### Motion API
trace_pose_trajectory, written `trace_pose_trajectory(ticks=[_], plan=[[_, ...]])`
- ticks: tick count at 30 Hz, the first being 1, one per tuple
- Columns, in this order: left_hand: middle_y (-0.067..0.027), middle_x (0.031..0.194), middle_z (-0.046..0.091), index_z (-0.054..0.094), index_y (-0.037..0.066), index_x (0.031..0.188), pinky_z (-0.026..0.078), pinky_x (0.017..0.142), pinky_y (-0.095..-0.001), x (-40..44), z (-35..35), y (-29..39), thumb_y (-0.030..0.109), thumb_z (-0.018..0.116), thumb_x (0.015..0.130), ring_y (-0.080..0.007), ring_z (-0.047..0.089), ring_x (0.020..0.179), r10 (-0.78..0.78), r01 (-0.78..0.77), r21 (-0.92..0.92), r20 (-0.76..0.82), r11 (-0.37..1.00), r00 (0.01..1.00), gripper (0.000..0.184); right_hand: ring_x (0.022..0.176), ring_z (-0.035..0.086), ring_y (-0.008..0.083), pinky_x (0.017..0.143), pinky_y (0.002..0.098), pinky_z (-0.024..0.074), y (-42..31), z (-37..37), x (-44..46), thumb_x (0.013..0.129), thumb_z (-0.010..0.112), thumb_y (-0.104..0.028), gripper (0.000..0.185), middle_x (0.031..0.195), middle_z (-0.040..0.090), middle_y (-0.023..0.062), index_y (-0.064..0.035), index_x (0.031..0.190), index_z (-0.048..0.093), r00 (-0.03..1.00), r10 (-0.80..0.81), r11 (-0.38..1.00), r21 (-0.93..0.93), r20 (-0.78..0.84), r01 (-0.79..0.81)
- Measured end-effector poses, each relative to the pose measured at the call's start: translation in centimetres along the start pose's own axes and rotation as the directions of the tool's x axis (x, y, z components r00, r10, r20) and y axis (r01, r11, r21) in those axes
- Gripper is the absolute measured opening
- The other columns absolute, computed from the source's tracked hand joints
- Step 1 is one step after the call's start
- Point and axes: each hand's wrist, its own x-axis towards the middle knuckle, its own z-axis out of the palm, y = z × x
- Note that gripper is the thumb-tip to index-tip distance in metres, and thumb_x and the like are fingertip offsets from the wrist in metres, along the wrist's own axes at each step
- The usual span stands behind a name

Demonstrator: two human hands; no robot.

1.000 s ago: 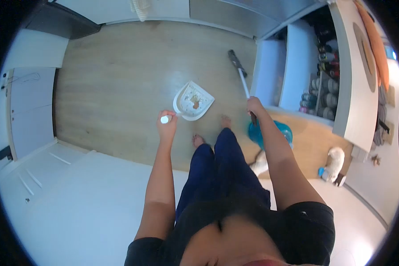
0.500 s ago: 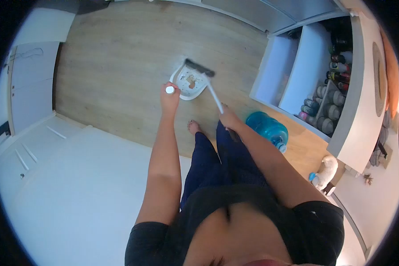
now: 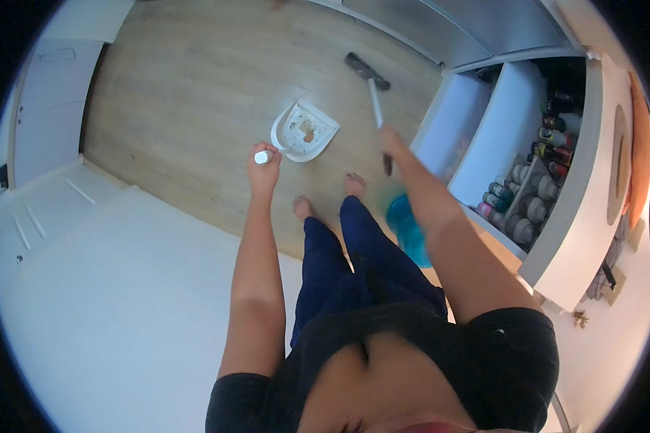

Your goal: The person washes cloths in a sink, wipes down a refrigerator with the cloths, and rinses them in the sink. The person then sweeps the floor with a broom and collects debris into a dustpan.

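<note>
My left hand (image 3: 265,167) is closed round the upright white handle of a dustpan (image 3: 328,135). Brown debris and small crumbs (image 3: 307,131) lie inside the pan, which is down at the wooden floor. My right hand (image 3: 393,140) grips the white and dark stick of a broom (image 3: 376,105). The broom's dark bristle head (image 3: 367,71) is beyond the dustpan, to its upper right, apart from it. I cannot tell whether the bristles touch the floor.
To the right, an open drawer (image 3: 477,123) holds several bottles and jars (image 3: 531,209). A blue water jug (image 3: 408,231) is partly hidden behind my right forearm. A white surface (image 3: 123,289) fills the lower left. My bare feet (image 3: 354,185) stand below the dustpan.
The broom head has moved from the dustpan's edge away to the upper right, with my right hand rising too. My left hand and the dustpan have shifted slightly left in view.
</note>
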Motion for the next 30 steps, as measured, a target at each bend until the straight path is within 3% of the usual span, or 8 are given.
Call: trace_pose_trajectory(ticks=[2, 7, 16, 18, 22, 24, 27, 30], plan=[[-0.0092, 0.076, 0.050, 0.054, 0.003, 0.070, 0.042, 0.068, -0.0322, 0.0, 0.4, 0.3, 0.002, 0.061, 0.063, -0.0236, 0.052, 0.074, 0.053, -0.055, -0.052, -0.029, 0.997, 0.998, 0.010, 0.080, 0.060, 0.0360, 0.072, 0.0405, 0.0480, -1.9, 6.4, -1.6, 0.078, 0.047, -0.012, 0.024, 0.088, 0.061, 0.0231, 0.0008, 0.096, 0.058, 0.952, 0.266, 0.932, 0.295, -0.154, -0.212], [-0.0098, 0.075, 0.054, 0.054, 0.002, 0.073, 0.043, 0.069, -0.0315, 0.2, -0.6, 1.0, 0.001, 0.061, 0.064, -0.0227, 0.054, 0.074, 0.025, -0.029, -0.055, -0.086, 0.998, 0.996, 0.011, 0.083, 0.059, 0.0379, 0.074, 0.0426, 0.0465, -4.9, 0.6, -8.8, 0.077, 0.050, -0.017, 0.032, 0.091, 0.060, 0.0241, -0.0032, 0.106, 0.054, 0.974, 0.113, 0.860, 0.472, 0.196, -0.195], [-0.0093, 0.086, 0.056, 0.054, 0.001, 0.077, 0.045, 0.077, -0.0304, -3.0, -2.5, 0.7, -0.003, 0.057, 0.069, -0.0216, 0.059, 0.088, -0.230, 0.163, -0.302, -0.201, 0.939, 0.952, 0.009, 0.086, 0.060, 0.0363, 0.072, 0.0416, 0.0476, 8.1, -6.5, 8.8, 0.074, 0.052, -0.015, 0.030, 0.090, 0.060, 0.0252, 0.0049, 0.097, 0.056, 0.948, 0.275, 0.955, 0.159, -0.163, -0.250], [-0.0092, 0.086, 0.056, 0.054, 0.001, 0.078, 0.045, 0.078, -0.0308, -3.4, -2.4, 1.4, -0.002, 0.057, 0.070, -0.0221, 0.059, 0.090, -0.276, 0.209, -0.289, -0.217, 0.934, 0.936, 0.009, 0.085, 0.061, 0.0349, 0.072, 0.0398, 0.0481, 10.4, -7.8, 14.6, 0.074, 0.052, -0.014, 0.025, 0.086, 0.061, 0.0259, 0.0065, 0.085, 0.060, 0.974, 0.217, 0.961, 0.159, 0.066, -0.225], [-0.0101, 0.093, 0.061, 0.054, 0.002, 0.083, 0.042, 0.079, -0.0291, -3.5, -1.2, -0.5, 0.005, 0.058, 0.072, -0.0173, 0.056, 0.089, -0.318, 0.226, -0.327, -0.263, 0.917, 0.911, 0.012, 0.086, 0.062, 0.0321, 0.073, 0.0379, 0.0484, 4.9, -8.9, 19.3, 0.073, 0.052, -0.015, 0.022, 0.084, 0.062, 0.0227, 0.0035, 0.080, 0.063, 0.942, 0.324, 0.923, 0.186, 0.093, -0.336], [-0.0097, 0.092, 0.061, 0.054, 0.002, 0.082, 0.042, 0.078, -0.0290, -3.8, -0.3, -2.0, 0.006, 0.058, 0.073, -0.0169, 0.055, 0.087, -0.339, 0.263, -0.284, -0.268, 0.922, 0.902, 0.011, 0.084, 0.062, 0.0321, 0.072, 0.0386, 0.0487, 7.4, -3.1, 26.0, 0.075, 0.051, -0.015, 0.022, 0.083, 0.063, 0.0197, 0.0020, 0.080, 0.064, 0.940, 0.293, 0.956, 0.050, -0.175, -0.289], [-0.0087, 0.089, 0.060, 0.054, 0.003, 0.082, 0.043, 0.074, -0.0287, -3.9, 1.1, -5.0, 0.007, 0.058, 0.073, -0.0160, 0.055, 0.083, -0.319, 0.248, -0.246, -0.308, 0.937, 0.896, 0.010, 0.085, 0.061, 0.0334, 0.073, 0.0396, 0.0485, -0.9, -5.6, 18.9, 0.077, 0.049, -0.015, 0.024, 0.090, 0.062, 0.0193, 0.0010, 0.089, 0.062, 0.992, 0.117, 0.971, -0.203, -0.054, -0.126], [-0.0080, 0.086, 0.059, 0.055, 0.004, 0.082, 0.043, 0.071, -0.0286, -3.7, 1.2, -6.1, 0.008, 0.058, 0.073, -0.0151, 0.055, 0.080, -0.318, 0.255, -0.218, -0.341, 0.942, 0.885, 0.010, 0.089, 0.059, 0.0347, 0.075, 0.0425, 0.0472, -2.9, -1.1, 17.7, 0.082, 0.044, -0.016, 0.026, 0.096, 0.061, 0.0202, 0.0013, 0.094, 0.060, 0.973, 0.179, 0.984, 0.004, -0.146, -0.180]])
